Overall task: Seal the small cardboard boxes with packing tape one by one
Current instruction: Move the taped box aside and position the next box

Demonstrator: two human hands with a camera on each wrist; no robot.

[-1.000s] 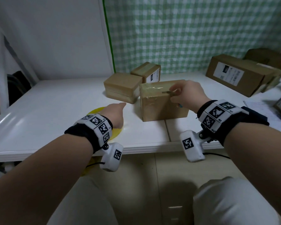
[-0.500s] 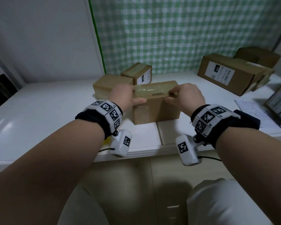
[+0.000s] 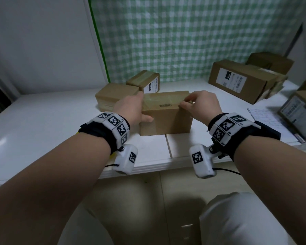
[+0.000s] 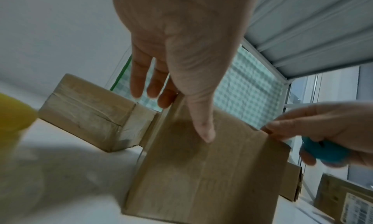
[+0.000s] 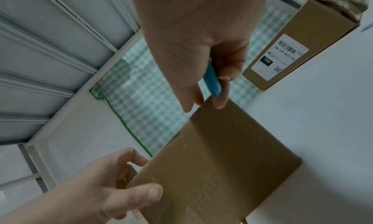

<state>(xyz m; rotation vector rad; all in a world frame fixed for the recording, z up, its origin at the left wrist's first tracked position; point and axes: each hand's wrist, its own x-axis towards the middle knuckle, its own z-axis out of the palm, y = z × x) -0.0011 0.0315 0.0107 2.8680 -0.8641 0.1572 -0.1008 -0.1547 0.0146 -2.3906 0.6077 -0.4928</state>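
Note:
A small brown cardboard box (image 3: 166, 119) stands on the white table (image 3: 42, 124), with clear tape along its top. My left hand (image 3: 141, 110) grips its left end, thumb on the front face and fingers over the far side (image 5: 121, 187). My right hand (image 3: 185, 103) holds a blue cutter (image 5: 212, 82) in its curled fingers, while thumb and forefinger touch the box's top right edge. The left wrist view shows the box (image 4: 201, 179), the blue cutter (image 4: 322, 151) and a blurred yellow tape roll (image 4: 12, 112) at the left edge.
Two small taped boxes (image 3: 117, 96) (image 3: 145, 80) stand just behind the held box on the left. A longer labelled box (image 3: 240, 80) and other cartons lie at the back right. Papers (image 3: 265, 119) and another carton (image 3: 300, 114) are at the right edge.
My left hand left the yellow tape roll on the table and took hold of the box's left end. My right hand stayed at the top right edge.

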